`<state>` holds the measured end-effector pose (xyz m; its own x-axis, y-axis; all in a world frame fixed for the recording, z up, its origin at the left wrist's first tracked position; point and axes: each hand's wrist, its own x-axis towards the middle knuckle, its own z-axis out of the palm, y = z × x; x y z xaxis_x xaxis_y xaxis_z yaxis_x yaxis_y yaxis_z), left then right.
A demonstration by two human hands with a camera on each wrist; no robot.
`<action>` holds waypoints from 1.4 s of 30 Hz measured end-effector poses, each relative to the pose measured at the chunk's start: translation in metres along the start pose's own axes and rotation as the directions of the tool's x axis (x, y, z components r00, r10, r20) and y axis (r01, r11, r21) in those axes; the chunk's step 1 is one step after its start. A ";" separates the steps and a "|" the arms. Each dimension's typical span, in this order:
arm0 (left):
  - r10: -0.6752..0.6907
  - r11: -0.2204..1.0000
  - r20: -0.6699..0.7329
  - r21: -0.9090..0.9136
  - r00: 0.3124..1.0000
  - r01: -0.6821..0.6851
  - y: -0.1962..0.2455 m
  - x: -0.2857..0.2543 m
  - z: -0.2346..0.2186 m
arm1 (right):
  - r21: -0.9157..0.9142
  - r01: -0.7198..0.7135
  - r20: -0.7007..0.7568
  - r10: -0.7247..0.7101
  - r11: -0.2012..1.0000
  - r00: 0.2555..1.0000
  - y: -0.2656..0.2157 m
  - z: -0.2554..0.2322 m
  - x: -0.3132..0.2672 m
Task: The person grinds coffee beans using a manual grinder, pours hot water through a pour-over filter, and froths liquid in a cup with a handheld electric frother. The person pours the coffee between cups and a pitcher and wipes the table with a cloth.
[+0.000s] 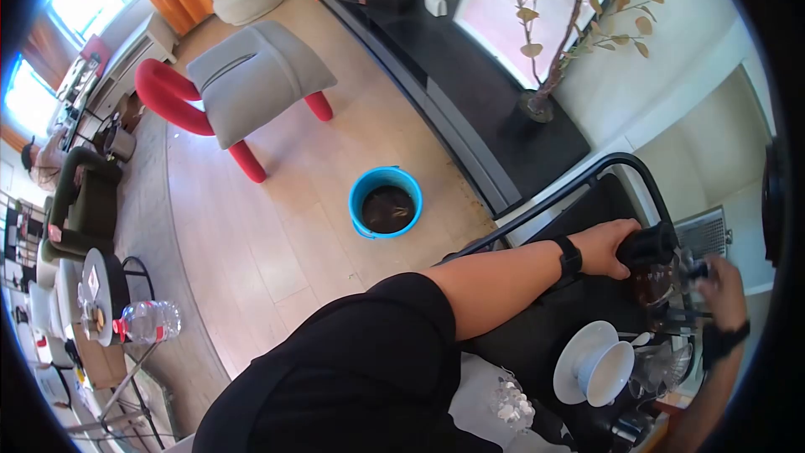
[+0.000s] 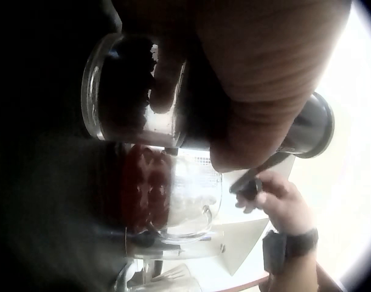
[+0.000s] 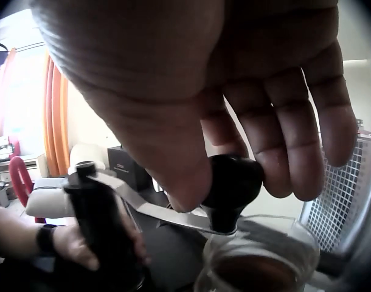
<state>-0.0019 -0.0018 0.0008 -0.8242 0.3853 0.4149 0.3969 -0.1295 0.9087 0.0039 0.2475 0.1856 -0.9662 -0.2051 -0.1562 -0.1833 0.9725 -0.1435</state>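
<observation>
The left hand point(image 1: 605, 248) grips a black cylindrical hand grinder point(image 1: 646, 246). In the left wrist view, that hand point(image 2: 264, 67) wraps round its body, above a clear section point(image 2: 121, 91) with dark contents. The right hand point(image 3: 191, 79) pinches the black knob point(image 3: 233, 185) of its flat metal crank point(image 3: 164, 213) between thumb and fingers, the other fingers loosely extended. Beside the grinder stands a glass vessel point(image 3: 261, 243) holding dark reddish liquid point(image 2: 146, 188).
On the black cart, a white cup point(image 1: 609, 372) and saucer point(image 1: 572, 352) stand near clear glassware point(image 1: 658, 369). A metal grate point(image 1: 704, 233) lies beyond the hands. A blue bucket point(image 1: 362, 222) with dark liquid and a grey-and-red chair point(image 1: 251, 75) are on the floor.
</observation>
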 end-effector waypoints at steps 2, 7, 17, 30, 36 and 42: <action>-0.001 1.000 -0.008 0.005 1.000 0.001 -0.005 0.002 0.002 | 0.054 0.041 0.048 -0.044 0.998 0.998 -0.015 0.003 -0.036; -0.019 0.998 0.008 -0.060 1.000 0.019 0.000 0.000 0.000 | -0.139 0.414 0.161 -0.392 0.900 0.906 -0.098 0.007 -0.090; -0.017 1.000 0.004 0.015 1.000 0.017 -0.021 0.001 0.010 | -0.099 0.745 0.116 -0.736 0.660 0.667 -0.193 0.019 0.027; 0.052 0.999 0.024 0.004 0.998 -0.052 0.001 0.000 -0.001 | 0.098 0.173 -0.097 -0.163 0.980 0.982 -0.021 -0.003 0.103; -0.016 0.999 0.055 0.040 0.998 0.013 0.000 0.001 0.001 | 0.239 -0.092 0.111 0.067 0.967 0.992 -0.029 -0.005 -0.032; -0.042 0.999 0.091 0.034 0.995 0.039 -0.007 0.002 0.007 | -0.180 0.460 0.090 -0.451 0.870 0.888 -0.117 0.019 -0.100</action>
<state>-0.0037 0.0060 -0.0049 -0.8000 0.4719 0.3705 0.3778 -0.0834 0.9221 0.1257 0.1525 0.1989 -0.7590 -0.6307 -0.1617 -0.6364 0.7711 -0.0206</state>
